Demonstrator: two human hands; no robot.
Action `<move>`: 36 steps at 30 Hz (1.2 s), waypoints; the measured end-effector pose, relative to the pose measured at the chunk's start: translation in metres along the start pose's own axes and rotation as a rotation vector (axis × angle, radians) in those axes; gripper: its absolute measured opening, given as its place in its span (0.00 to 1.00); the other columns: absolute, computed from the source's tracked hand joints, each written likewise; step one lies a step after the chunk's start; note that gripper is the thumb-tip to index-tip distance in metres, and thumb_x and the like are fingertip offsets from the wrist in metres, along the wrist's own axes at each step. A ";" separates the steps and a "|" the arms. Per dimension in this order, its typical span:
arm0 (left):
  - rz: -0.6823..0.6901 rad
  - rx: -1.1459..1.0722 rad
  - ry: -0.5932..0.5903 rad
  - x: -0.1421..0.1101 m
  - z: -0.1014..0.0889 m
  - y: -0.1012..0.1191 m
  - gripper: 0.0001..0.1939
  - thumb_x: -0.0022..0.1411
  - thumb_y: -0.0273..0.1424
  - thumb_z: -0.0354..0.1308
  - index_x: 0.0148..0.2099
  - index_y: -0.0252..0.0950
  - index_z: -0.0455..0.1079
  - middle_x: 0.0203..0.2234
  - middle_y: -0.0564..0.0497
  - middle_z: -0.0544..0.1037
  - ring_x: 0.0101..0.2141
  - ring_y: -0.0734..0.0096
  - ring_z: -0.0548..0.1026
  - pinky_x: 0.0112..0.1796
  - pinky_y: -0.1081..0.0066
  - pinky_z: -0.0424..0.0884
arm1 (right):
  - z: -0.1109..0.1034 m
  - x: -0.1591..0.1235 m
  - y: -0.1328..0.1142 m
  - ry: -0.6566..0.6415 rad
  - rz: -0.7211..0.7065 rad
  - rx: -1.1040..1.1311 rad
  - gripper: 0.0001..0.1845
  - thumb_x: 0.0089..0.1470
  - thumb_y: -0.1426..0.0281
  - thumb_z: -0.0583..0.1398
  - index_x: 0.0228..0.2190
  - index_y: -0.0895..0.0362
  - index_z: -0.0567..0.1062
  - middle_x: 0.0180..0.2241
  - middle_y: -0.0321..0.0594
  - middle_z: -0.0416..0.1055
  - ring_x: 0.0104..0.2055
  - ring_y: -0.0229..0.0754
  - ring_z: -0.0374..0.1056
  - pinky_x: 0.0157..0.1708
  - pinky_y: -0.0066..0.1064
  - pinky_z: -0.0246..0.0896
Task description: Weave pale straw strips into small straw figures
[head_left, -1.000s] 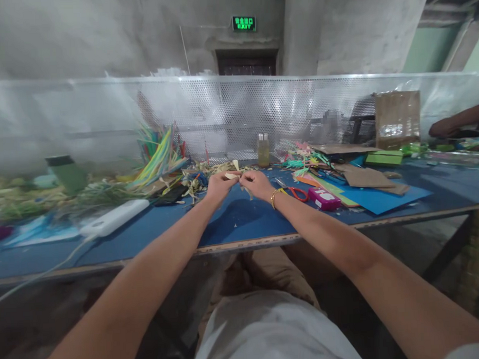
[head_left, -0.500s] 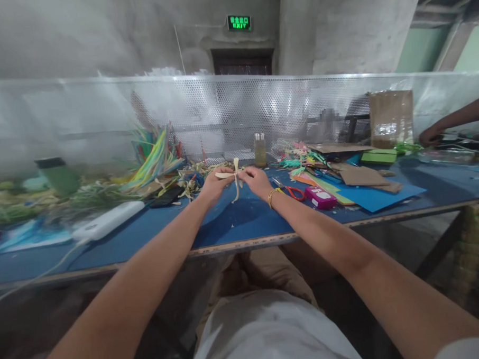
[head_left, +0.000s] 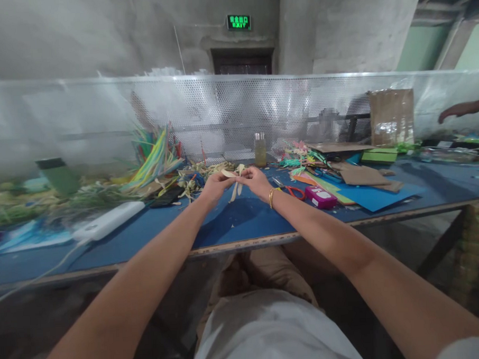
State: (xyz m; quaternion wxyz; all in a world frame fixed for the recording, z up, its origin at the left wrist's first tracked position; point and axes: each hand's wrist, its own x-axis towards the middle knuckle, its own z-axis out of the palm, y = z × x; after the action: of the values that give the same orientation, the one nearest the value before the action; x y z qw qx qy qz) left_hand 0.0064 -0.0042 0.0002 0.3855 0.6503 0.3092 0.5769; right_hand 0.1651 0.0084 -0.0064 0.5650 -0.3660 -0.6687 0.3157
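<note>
1. While the left hand [head_left: 216, 188] pinches the pale strips [head_left: 240, 189] between thumb and fingers, the right hand [head_left: 258, 182] grips them from the other side, its fingertips close to the left's
2. The strips meet between the two hands, above the blue tabletop [head_left: 245, 221], with ends sticking up, pointing left and hanging down; how they cross is too small to tell
3. A gold bracelet [head_left: 271, 198] circles the right wrist
4. Just beside that wrist lie scissors [head_left: 296, 192] with a red handle, then a purple box [head_left: 322, 197]
5. Further right, pieces of brown cardboard [head_left: 362, 175] lie over a blue sheet [head_left: 389, 198]
6. Behind the hands stands a small bottle [head_left: 260, 151], near a perforated screen [head_left: 240, 113]
7. On the left are a bundle of coloured strands [head_left: 155, 161] and a white power strip [head_left: 110, 221]
8. At far right, a co-worker's hand [head_left: 456, 110] hangs over the table
</note>
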 end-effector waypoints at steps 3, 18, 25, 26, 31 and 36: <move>0.003 0.007 0.026 0.000 -0.001 0.001 0.15 0.43 0.34 0.70 0.34 0.34 0.77 0.25 0.50 0.77 0.27 0.71 0.71 0.32 0.69 0.66 | 0.000 0.002 0.000 -0.061 0.054 0.128 0.15 0.45 0.67 0.66 0.35 0.58 0.71 0.33 0.42 0.74 0.35 0.39 0.71 0.39 0.33 0.67; -0.048 0.087 0.080 0.002 -0.002 0.002 0.12 0.45 0.35 0.67 0.31 0.35 0.74 0.21 0.54 0.72 0.23 0.76 0.65 0.26 0.73 0.59 | 0.001 -0.001 -0.005 -0.089 0.027 0.215 0.11 0.40 0.66 0.65 0.28 0.56 0.72 0.24 0.32 0.69 0.29 0.37 0.65 0.34 0.29 0.61; -0.090 0.004 0.045 0.001 0.005 0.002 0.12 0.47 0.35 0.67 0.28 0.34 0.69 0.23 0.53 0.73 0.25 0.75 0.68 0.29 0.73 0.63 | 0.006 0.000 -0.007 -0.067 0.052 0.160 0.05 0.41 0.69 0.59 0.24 0.56 0.68 0.20 0.30 0.62 0.24 0.33 0.57 0.26 0.26 0.52; -0.095 -0.035 0.041 0.001 0.006 0.002 0.12 0.47 0.35 0.67 0.28 0.34 0.69 0.23 0.53 0.72 0.25 0.75 0.68 0.30 0.72 0.63 | 0.007 0.001 -0.007 -0.059 0.057 0.160 0.05 0.41 0.69 0.59 0.23 0.56 0.67 0.19 0.29 0.61 0.23 0.33 0.55 0.25 0.26 0.50; -0.129 -0.229 0.034 -0.001 0.011 0.002 0.10 0.46 0.32 0.68 0.28 0.34 0.70 0.22 0.54 0.72 0.25 0.76 0.68 0.32 0.72 0.66 | 0.008 0.002 -0.009 -0.070 0.076 0.207 0.06 0.42 0.70 0.58 0.21 0.56 0.63 0.17 0.27 0.55 0.22 0.31 0.50 0.23 0.26 0.45; -0.162 -0.302 0.022 -0.002 0.013 0.005 0.06 0.48 0.29 0.65 0.26 0.33 0.71 0.22 0.53 0.72 0.25 0.76 0.68 0.30 0.73 0.66 | 0.008 0.002 -0.010 -0.099 0.081 0.312 0.08 0.42 0.71 0.59 0.20 0.55 0.62 0.17 0.26 0.55 0.21 0.31 0.49 0.23 0.26 0.45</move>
State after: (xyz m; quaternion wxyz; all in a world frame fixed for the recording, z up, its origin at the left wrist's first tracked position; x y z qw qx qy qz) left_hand 0.0191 -0.0099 0.0028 0.5208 0.5514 0.2746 0.5911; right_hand 0.1556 0.0041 0.0018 0.5683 -0.2845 -0.6230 0.4560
